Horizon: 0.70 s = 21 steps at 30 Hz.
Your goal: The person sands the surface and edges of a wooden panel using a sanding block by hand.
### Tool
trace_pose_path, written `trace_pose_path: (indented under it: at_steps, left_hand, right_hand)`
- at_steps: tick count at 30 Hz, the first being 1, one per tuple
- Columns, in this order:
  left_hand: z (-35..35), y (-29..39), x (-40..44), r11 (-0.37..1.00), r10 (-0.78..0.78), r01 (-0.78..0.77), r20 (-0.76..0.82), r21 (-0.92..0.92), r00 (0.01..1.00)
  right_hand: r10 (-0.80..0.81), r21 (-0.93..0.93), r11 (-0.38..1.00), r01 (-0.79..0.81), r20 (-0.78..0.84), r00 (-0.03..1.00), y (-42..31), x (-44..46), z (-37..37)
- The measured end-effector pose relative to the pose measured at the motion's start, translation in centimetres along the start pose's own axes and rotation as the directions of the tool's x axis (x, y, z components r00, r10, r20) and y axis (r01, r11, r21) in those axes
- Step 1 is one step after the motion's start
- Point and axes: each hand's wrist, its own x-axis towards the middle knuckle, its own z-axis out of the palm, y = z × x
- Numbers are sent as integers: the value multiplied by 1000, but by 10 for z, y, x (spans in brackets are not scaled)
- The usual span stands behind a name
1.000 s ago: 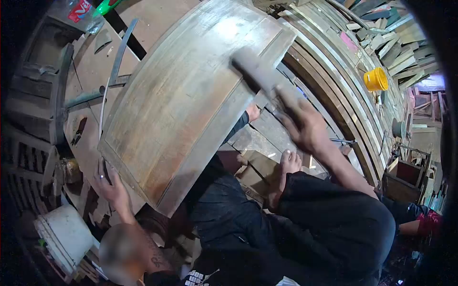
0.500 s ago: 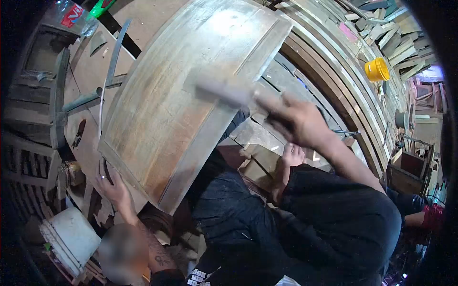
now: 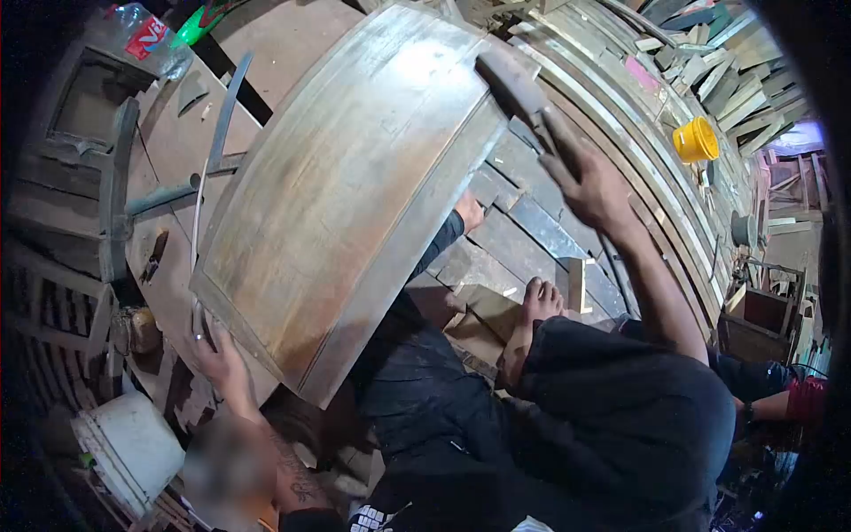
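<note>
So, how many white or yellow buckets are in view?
2. The white bucket is at the lower left, below the left hand in the picture; the yellow bucket is at the upper right, near the wood pieces. Others may be hidden.

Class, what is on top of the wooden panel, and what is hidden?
A dark block, held in the right hand, is over the panel near its far right corner; contact is unclear. The part beneath it cannot be seen.

Light was uneven
The wooden panel (image 3: pixel 310 191) glared white near its top; distorted edges bowed into black.
</note>
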Motion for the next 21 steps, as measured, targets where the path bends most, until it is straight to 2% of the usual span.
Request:
trace_pose_path:
  at_steps: [1,3,4,5,7,8,9,11,13,14,15,17,18,19,21]
  left_hand:
    - [1,-1,1,1000,5,-5,-1,-6,1000]
    - [3,-14,2,1000,0,-1,8,30,1000]
    - [9,-33,3,999,29,-29,-12,-16,1000]
    - [15,-42,-3,1000,24,-24,-8,-7,1000]
    - [15,-54,-5,969,-172,186,-92,162,981]
    - [-2,3,0,995,-40,39,17,90,999]
    - [-2,6,1,995,-37,36,10,89,999]
    - [-1,9,1,997,-76,76,22,7,997]
    - [1,7,0,996,-85,85,5,40,996]
    - [0,7,-1,996,-83,83,12,11,996]
    - [1,6,0,997,-75,75,19,-16,997]
    - [1,-3,0,997,-60,59,21,45,998]
    - [-1,-5,0,999,-25,23,31,41,999]
    - [-2,-6,2,999,14,-15,36,29,999]
    - [-1,2,1,999,-35,35,1,31,999]
  right_hand:
    - [-4,-11,1000,5,38,999,-9,-8,-2]
    - [-276,85,960,266,128,953,-21,-45,28]
    - [-371,218,921,324,230,900,-47,-57,27]
    - [-468,176,883,435,398,789,-61,-61,17]
    - [-493,166,870,464,280,824,-56,-58,13]
    - [-393,128,919,372,249,885,-35,-48,18]
    - [-363,70,930,361,13,932,-20,-31,20]
    - [-55,48,997,59,-79,995,-9,-12,12]
    - [-163,84,983,163,-8,987,-22,-26,8]
    - [-295,108,952,287,78,952,-27,-42,15]
    - [-418,143,906,398,155,895,-36,-55,21]
    - [-533,121,842,526,337,776,-58,-68,8]
    - [-458,128,886,446,392,798,-50,-65,5]
    - [-418,78,905,419,350,838,-34,-59,8]
    - [-307,90,947,308,-24,951,-9,-39,16]
